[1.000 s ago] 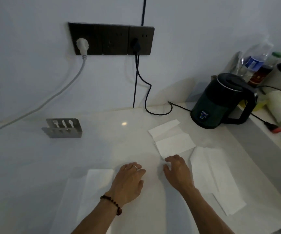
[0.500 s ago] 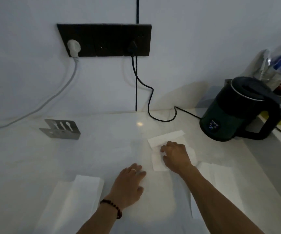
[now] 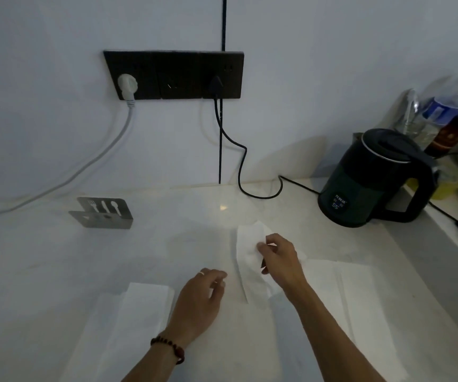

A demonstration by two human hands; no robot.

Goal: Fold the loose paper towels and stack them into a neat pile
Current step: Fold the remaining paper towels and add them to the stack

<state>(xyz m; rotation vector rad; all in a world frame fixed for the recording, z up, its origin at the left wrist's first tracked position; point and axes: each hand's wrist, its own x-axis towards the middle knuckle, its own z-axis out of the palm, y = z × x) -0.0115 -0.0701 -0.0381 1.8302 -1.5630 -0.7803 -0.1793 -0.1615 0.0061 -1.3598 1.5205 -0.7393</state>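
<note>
Broadly, the pale counter (image 3: 167, 257) fills most of the view, running back to a wall with a dark socket panel (image 3: 173, 75) carrying a white plug and a black one. At the right rear stands a dark green kettle (image 3: 371, 177) on its base, with bottles (image 3: 442, 114) crowded behind it. Three paper towels lie on the counter: a folded towel (image 3: 142, 307) at the near left, a wider flat towel (image 3: 340, 293) at the near right, and a narrow towel (image 3: 247, 255) in the middle (its far end lifted off the surface). The right hand (image 3: 280, 257) pinches this middle towel between thumb and curled fingers (image 3: 270, 239). The left hand (image 3: 200, 301), with a ring and a beaded bracelet, hovers or rests just beside the towel's near end, fingers loosely bent and holding nothing. Farther left sits a small metal cutlery holder (image 3: 104, 212).
</note>
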